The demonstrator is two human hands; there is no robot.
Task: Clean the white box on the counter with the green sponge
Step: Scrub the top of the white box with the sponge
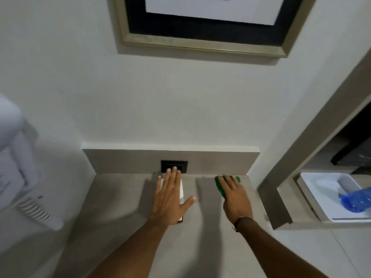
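L hand (170, 197) flat, fingers spread, covering narrow white box (181, 192); R hand (234, 197) pressing green sponge (219, 187)

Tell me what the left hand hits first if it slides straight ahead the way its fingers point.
Probably the black wall socket on the backsplash: the left hand lies flat over the white box, fingertips already overlapping the socket in this view. Depth is unclear.

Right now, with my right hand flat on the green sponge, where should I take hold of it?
Grip the green sponge across its two long edges from above, thumb on the left edge. It lies flat on the counter under the right hand, running away from you, and its left edge is exposed.
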